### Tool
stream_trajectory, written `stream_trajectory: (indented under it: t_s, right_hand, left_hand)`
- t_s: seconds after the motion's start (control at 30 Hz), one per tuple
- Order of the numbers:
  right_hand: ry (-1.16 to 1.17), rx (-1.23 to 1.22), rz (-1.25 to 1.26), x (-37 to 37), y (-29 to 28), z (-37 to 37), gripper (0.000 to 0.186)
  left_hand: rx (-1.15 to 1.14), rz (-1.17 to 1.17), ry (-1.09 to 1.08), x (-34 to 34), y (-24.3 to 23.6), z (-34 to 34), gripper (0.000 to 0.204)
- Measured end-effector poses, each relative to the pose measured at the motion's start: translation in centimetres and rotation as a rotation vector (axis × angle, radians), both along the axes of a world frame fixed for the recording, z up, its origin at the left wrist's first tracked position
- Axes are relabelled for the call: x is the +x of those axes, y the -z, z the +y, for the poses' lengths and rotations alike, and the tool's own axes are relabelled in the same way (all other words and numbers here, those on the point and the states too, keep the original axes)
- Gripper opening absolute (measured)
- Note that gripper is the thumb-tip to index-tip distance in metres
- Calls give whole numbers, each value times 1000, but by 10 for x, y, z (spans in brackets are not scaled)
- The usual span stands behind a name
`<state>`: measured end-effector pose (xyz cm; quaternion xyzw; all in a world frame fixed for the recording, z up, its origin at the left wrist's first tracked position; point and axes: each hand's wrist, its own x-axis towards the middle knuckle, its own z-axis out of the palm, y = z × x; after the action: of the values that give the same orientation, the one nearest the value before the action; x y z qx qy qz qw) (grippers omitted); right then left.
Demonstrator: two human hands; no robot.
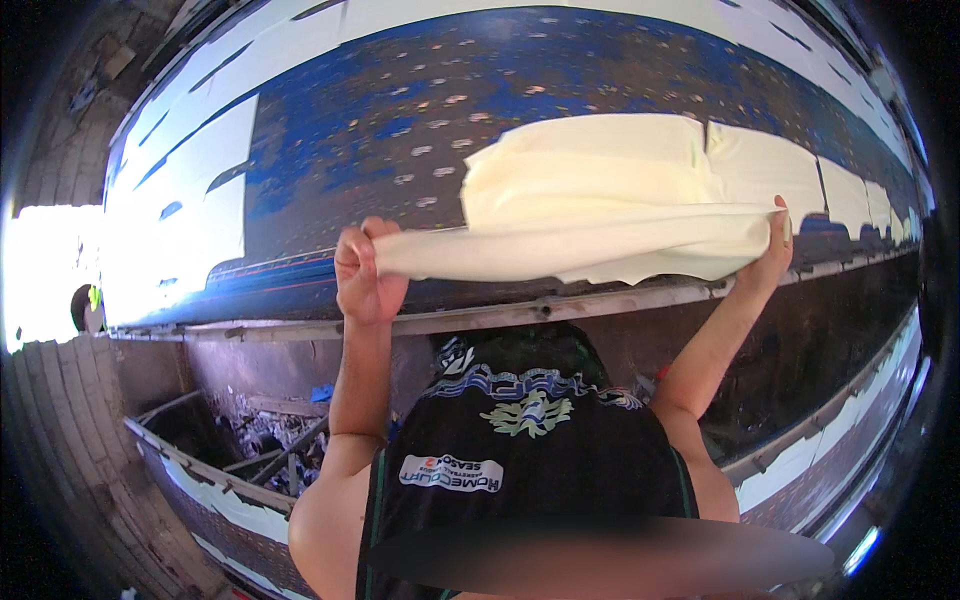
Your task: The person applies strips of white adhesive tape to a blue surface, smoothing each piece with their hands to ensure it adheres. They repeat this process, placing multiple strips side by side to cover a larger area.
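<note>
A pale cream, flexible sheet [600, 245] with uneven edges hangs stretched between my two hands, its near part gathered into long folds. My left hand [370, 272] is closed with the fingers pinching the sheet's left end. At the right end, my right hand [772, 245] grips the sheet's edge between thumb and fingers, partly hidden by the material. Behind the folds, a broad cream area [590, 165] spreads over the long worn blue-and-brown work surface [400, 120]; I cannot tell whether it is the same sheet or another one beneath.
More cream pieces [765, 165] lie in a row to the right. White sheets [190, 200] cover the surface's left end and far side. A ledge [480, 318] runs along the near edge. Below left is a bin [275, 430] of scraps, beside a plank floor [80, 440].
</note>
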<state>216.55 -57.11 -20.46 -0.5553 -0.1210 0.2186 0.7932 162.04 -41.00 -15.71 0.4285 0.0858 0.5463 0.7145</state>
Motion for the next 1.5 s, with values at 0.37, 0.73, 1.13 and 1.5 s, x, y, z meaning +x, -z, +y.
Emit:
stream_trajectory:
  t_s: [0.37, 0.73, 1.13, 1.5]
  right_hand:
    - [-758, 815, 294, -141, 45, 88, 35]
    - [-909, 85, 80, -276, 97, 188, 26]
    - [-798, -546, -554, -374, 56, 276, 64]
    - [-826, -576, -594, -363, 67, 340, 71]
  left_hand:
    - [-5, 117, -477, -216, 4, 51, 7]
    - [-155, 779, -672, -404, 36, 153, 23]
    - [264, 1397, -957, -424, 124, 322, 19]
    - [398, 1585, -980, -401, 133, 402, 29]
